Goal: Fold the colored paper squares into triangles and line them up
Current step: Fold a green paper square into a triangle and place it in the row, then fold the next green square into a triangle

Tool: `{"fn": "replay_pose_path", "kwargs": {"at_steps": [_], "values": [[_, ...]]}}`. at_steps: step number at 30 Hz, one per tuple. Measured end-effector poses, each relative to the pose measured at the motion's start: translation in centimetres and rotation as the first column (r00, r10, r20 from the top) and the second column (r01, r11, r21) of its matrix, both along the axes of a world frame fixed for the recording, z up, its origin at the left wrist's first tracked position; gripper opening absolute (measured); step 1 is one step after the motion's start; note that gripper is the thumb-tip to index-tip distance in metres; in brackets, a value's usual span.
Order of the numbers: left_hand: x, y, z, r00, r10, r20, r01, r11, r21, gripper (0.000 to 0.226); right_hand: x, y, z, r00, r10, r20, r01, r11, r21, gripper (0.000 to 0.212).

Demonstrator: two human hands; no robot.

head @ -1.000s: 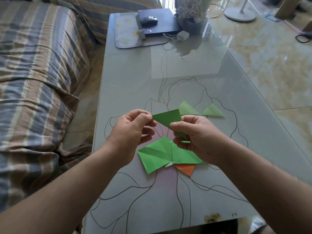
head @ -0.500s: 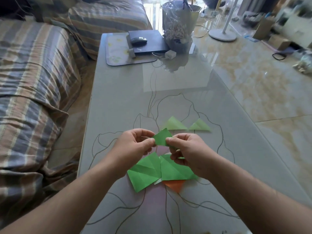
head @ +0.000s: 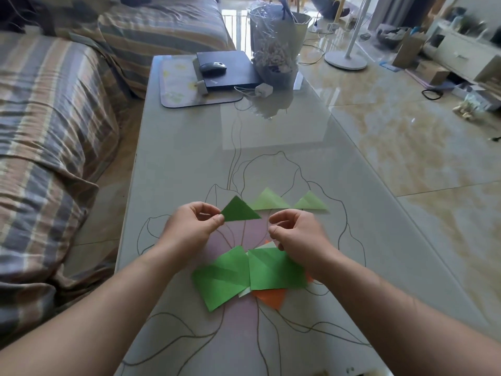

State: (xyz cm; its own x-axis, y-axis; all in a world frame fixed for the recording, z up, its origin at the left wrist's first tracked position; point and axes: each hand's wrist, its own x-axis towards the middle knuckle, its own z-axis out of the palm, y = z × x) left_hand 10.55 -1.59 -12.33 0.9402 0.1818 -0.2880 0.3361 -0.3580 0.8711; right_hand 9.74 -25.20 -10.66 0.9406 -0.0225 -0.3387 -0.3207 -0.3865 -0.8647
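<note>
Since half a second ago the right hand (head: 295,234) has let go of the dark green triangle (head: 240,210) and drawn back to the right, while the left hand (head: 189,226) has carried the piece farther out, toward the row. The left fingers (head: 217,217) pinch the triangle's left corner between thumb and forefinger; the right fingers are loosely curled and hold nothing. The triangle sits just left of two pale green triangles (head: 271,200) (head: 310,202) already lined up on the worktop (head: 184,158); whether its lower edge touches the glass I cannot tell. Nearer the person, unfolded green squares (head: 222,280) overlap an orange sheet (head: 271,297).

The folded paper looks very light and thin, stiff only along its creases, so a corner pinch is enough to steer it. On smooth glass it will probably slide or lift at a nudge; pressing flat on the middle should settle it in line.
</note>
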Motion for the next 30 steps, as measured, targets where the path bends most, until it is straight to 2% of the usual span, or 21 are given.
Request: {"fn": "replay_pose_path", "kwargs": {"at_steps": [3,5,8,13,16,19,21,23,30], "values": [[1.6,0.4,-0.3,0.996,0.053,0.069,-0.064,0.984,0.167,0.011,-0.1,-0.5,0.1,0.996,0.065,0.058,-0.053,0.979,-0.196,0.010],[3.0,0.0,0.0,0.993,0.062,0.100,-0.087,0.959,0.271,0.010,-0.1,-0.9,0.1,0.992,0.082,0.096,-0.056,0.969,-0.240,0.012],[4.4,-0.1,-0.3,0.994,0.081,0.068,-0.102,0.907,0.409,0.011,0.0,-1.5,0.1,0.989,0.075,0.127,-0.043,0.969,-0.242,0.013],[4.2,0.4,-1.5,0.997,0.049,0.052,-0.070,0.823,0.563,0.019,0.1,-2.5,0.3,0.985,0.144,0.091,-0.102,0.928,-0.359,0.016],[3.6,0.7,-1.4,0.997,0.027,0.068,-0.060,0.832,0.552,0.022,0.1,-3.0,0.5,0.961,0.276,-0.013,-0.248,0.841,-0.482,0.035],[2.0,1.2,-0.7,0.997,0.028,0.067,-0.056,0.878,0.476,0.023,-0.1,-3.6,1.0,0.886,0.429,-0.178,-0.437,0.640,-0.633,0.062],[0.4,1.7,-0.1,1.000,-0.001,0.023,-0.008,0.904,0.428,0.021,-0.6,-3.5,1.1,0.849,0.464,-0.254,-0.496,0.532,-0.686,0.068],[-1.4,2.2,0.5,0.998,-0.048,-0.038,0.060,0.913,0.404,0.019,-1.2,-3.2,0.9,0.847,0.461,-0.264,-0.496,0.507,-0.705,0.066],[-6.6,1.0,2.6,0.965,-0.214,-0.149,0.247,0.934,0.259,0.015,-2.8,-3.0,1.3,0.877,0.446,-0.180,-0.428,0.553,-0.715,0.046]]}}
